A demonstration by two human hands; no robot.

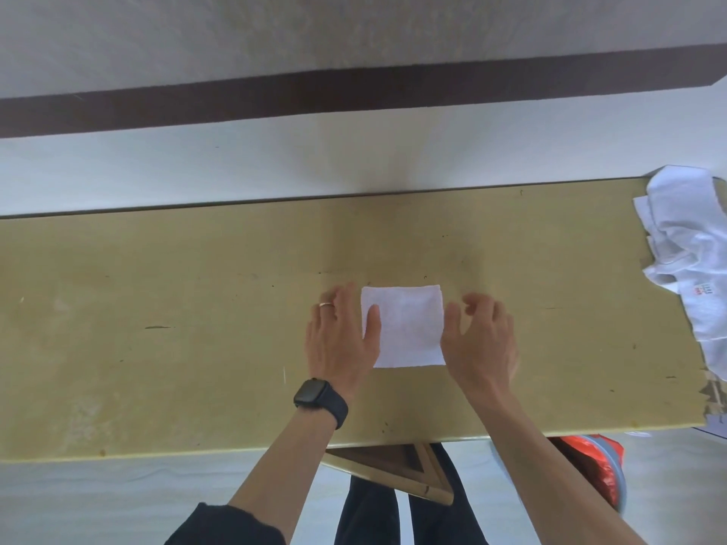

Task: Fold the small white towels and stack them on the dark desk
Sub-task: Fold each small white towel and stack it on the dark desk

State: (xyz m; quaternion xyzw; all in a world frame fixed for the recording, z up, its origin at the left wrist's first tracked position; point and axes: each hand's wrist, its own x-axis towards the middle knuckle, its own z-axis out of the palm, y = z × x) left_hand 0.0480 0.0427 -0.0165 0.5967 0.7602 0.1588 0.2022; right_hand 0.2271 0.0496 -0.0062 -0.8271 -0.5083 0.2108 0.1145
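white small towel point(405, 324), folded to a nearly square piece of cloth, lies flat in the middle of the yellowish worn bench point(157, 308), directly between the two hands. its sides are almost equal, so i cannot name a clear long axis; it sits a little turned against the bench edge. the left hand point(340, 340), with a black watch point(319, 401) on the wrist and a thin ring point(326, 304), is at the left border of the towel: its fingers point(348, 300) are straight and close together, and the thumb rests on the cloth. the right hand point(482, 340) is just beside the right border; its fingers point(478, 304) are loosely curled and hold nothing, and the thumb seems to touch the edge. both hands are equally near, so i judge this fold is finished or nearly so. the crumpled pile of white unfolded towels point(692, 261) lies at the right end of the bench, well apart and nearer to the right hand, which probably should reach for the next one. no box or basket shows; the pile lies loose.
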